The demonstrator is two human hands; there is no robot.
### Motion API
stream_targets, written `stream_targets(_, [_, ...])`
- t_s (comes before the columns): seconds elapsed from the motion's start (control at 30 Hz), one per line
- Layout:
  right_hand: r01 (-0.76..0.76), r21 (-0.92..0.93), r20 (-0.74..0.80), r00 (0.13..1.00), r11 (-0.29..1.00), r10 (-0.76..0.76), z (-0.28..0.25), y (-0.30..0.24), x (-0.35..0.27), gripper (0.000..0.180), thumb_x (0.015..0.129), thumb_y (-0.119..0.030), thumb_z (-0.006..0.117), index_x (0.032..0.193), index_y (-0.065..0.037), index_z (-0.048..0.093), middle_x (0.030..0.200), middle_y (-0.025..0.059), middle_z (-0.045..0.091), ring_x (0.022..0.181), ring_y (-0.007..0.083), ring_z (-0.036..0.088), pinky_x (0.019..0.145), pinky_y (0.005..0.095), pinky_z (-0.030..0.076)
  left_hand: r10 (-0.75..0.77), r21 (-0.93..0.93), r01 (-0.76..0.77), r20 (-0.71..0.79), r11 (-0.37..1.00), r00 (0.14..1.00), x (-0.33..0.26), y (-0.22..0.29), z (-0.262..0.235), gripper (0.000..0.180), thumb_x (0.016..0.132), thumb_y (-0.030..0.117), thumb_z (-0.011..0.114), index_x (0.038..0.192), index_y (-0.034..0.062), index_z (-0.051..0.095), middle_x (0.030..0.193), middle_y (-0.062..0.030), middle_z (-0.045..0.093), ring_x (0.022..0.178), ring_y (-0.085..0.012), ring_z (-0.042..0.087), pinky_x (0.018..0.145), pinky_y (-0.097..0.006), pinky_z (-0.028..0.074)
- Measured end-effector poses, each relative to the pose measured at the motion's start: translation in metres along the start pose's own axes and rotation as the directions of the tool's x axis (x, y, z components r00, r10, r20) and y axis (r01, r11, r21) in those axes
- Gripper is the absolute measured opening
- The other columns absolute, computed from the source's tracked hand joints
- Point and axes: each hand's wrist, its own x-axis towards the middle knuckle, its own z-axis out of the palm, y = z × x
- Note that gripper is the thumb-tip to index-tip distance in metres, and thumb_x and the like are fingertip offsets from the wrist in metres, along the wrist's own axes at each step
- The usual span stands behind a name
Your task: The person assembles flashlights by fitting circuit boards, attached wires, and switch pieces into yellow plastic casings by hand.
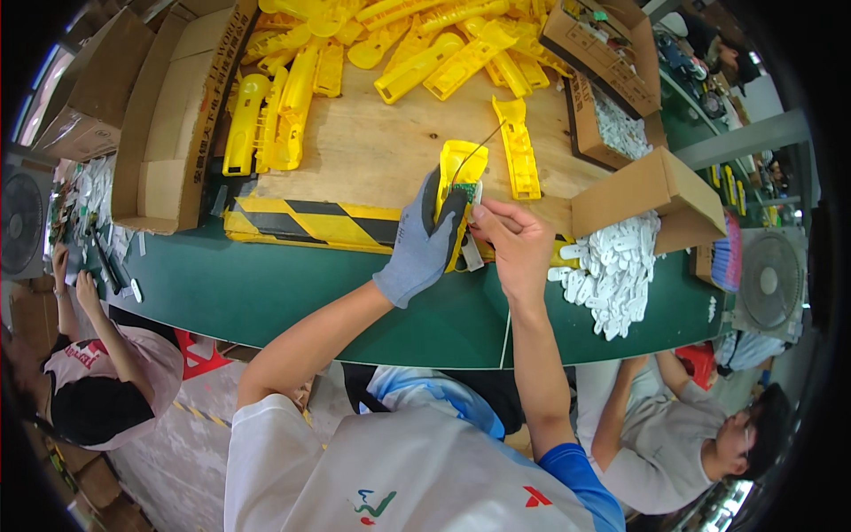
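Note:
My left hand point(417, 241), in a grey-blue glove with dark fingers, is wrapped around a yellow plastic housing point(464, 160) held upright above the table's near side. A small green circuit board point(464, 190) sits in the housing, with a white edge on its right. From it a thin dark wire point(483, 142) rises toward a separate yellow shell point(519, 151) lying on the wooden board. My bare right hand point(514, 238) is closed in a pinch at the right side of the circuit board; what its fingertips grip is too small to make out. Below them a whitish piece point(472, 253) shows beside the housing.
Yellow shells point(425, 53) are heaped on the wooden board point(372, 133), edged with black-and-yellow tape. White plastic pieces point(612, 275) spill from a tipped cardboard box point(651, 199) on the right. Cardboard boxes point(164, 133) stand at left. A person sits on either side.

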Motion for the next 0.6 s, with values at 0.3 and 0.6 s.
stream_targets(0.3, [-0.050,0.195,0.172,0.985,0.980,0.016,0.000,0.016,0.012,0.044,0.084,0.004,0.071,0.126,0.006,0.058,0.105,0.0122,0.069,0.087,0.0126,0.067,0.080,0.0238,0.055,0.028,-0.121,-0.040,-0.098,0.992,0.995,-0.002,-0.002,0.005,0.037,0.100,0.017,0.048,0.133,0.0016,0.043,0.099,-0.0104,0.064,0.084,-0.0174,0.061,0.074,-0.032,0.052])
stream_targets(0.6, [0.086,0.114,0.244,0.963,0.990,-0.112,0.005,0.024,0.010,0.044,0.092,0.003,0.063,0.135,0.003,0.053,0.114,0.0069,0.065,0.101,0.0103,0.061,0.091,0.0243,0.049,0.063,0.069,-0.059,-0.052,0.996,0.997,0.001,0.004,0.000,0.049,0.096,0.011,0.050,0.142,0.0043,0.032,0.105,-0.0233,0.065,0.091,-0.0365,0.066,0.078,-0.040,0.052])
